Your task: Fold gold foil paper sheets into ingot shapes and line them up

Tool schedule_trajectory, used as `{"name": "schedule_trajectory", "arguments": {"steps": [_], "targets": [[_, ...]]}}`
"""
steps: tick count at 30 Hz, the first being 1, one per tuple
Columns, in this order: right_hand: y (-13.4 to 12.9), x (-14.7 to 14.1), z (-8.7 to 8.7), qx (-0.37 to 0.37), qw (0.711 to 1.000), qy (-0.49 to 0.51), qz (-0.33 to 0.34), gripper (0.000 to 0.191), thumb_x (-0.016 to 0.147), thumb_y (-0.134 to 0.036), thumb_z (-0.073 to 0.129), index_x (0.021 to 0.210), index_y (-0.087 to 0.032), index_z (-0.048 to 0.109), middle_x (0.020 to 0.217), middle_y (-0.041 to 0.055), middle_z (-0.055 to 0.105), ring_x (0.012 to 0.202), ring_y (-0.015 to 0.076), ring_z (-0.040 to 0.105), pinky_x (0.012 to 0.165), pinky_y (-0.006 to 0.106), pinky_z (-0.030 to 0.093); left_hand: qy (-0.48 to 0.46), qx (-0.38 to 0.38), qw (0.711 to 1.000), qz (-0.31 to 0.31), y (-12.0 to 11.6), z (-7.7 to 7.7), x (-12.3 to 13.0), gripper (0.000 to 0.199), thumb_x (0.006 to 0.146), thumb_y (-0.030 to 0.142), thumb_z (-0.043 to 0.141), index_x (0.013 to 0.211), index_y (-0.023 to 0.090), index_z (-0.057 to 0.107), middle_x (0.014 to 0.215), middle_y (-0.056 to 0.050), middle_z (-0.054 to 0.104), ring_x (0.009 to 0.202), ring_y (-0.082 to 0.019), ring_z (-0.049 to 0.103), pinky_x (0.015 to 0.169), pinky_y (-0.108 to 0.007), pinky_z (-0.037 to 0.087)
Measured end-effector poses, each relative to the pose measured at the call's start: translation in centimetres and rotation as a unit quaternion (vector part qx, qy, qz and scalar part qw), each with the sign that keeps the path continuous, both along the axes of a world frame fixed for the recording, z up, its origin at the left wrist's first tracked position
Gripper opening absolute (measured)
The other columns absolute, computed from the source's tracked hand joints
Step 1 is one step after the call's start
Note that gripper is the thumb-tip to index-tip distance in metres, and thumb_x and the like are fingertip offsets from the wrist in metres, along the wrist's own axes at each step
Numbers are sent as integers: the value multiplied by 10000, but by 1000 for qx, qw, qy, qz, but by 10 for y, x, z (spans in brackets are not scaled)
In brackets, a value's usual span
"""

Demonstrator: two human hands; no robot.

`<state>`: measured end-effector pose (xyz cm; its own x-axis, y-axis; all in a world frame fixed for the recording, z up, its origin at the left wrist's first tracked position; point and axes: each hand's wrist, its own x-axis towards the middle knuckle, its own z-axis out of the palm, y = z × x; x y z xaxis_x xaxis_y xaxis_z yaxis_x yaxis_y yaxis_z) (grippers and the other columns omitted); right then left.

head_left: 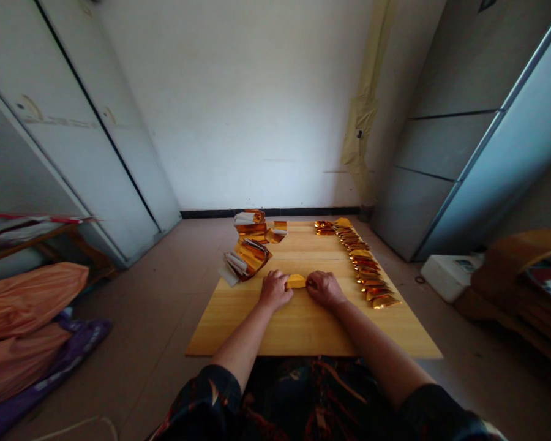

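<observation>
A small folded piece of gold foil paper (296, 282) lies level between my two hands, just over the middle of the wooden board. My left hand (276, 290) has its fingers closed on the left end of the paper. At the opposite end, my right hand (325, 288) pinches it with curled fingers. To the left of my hands, a bundle of gold and white paper sheets (250, 260) fans open. Along the right side runs a long overlapping row of folded gold paper pieces (365, 267).
More gold sheets (252, 231) rest at the far left of the wooden board (266, 334). A grey refrigerator (441, 165) stands at the right, near a white box (450, 275). Orange and purple bags (32, 300) lie on the left. A white wall (257, 122) closes the back.
</observation>
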<state>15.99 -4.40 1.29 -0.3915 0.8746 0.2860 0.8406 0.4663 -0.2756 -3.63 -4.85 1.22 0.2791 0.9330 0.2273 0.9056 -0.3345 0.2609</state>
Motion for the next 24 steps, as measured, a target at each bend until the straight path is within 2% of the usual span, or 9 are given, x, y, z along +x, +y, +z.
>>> {"name": "schedule_trajectory", "arguments": {"steps": [8,14,17,20,24], "targets": [[-4,-4,4,28,997,-78,8,178,843,-234,497,845,-179,666,857,66,647,813,157,555,727,269,296,63,50,997,-10,-6,0,5,266,801,263,497,1009,194,648,956,-96,553,992,-251,455,814,-372,374],[-4,-4,1,48,992,-116,9,216,882,-253,473,823,-172,665,857,69,634,823,159,546,736,277,292,54,50,997,-5,-6,-2,4,306,843,217,469,1118,227,604,996,-87,554,996,-238,453,822,-366,380],[-4,-5,1,38,992,-121,3,223,891,-244,465,825,-169,664,865,73,632,829,157,547,737,273,297,25,44,999,-12,-6,-3,1,226,854,203,470,980,221,657,977,-84,565,989,-222,469,844,-347,386],[-4,-6,3,26,993,-112,-7,230,900,-237,450,842,-172,663,873,70,635,837,156,553,736,268,305,-11,28,1000,9,-4,-4,0,195,854,199,479,876,203,673,933,-78,593,967,-205,501,859,-321,398],[-5,-11,5,3,995,-98,-29,242,910,-236,427,857,-173,655,876,66,645,824,149,568,726,256,319,-64,-14,994,83,1,-1,6,211,879,209,443,916,201,651,904,-62,640,913,-181,564,813,-285,432]]}}
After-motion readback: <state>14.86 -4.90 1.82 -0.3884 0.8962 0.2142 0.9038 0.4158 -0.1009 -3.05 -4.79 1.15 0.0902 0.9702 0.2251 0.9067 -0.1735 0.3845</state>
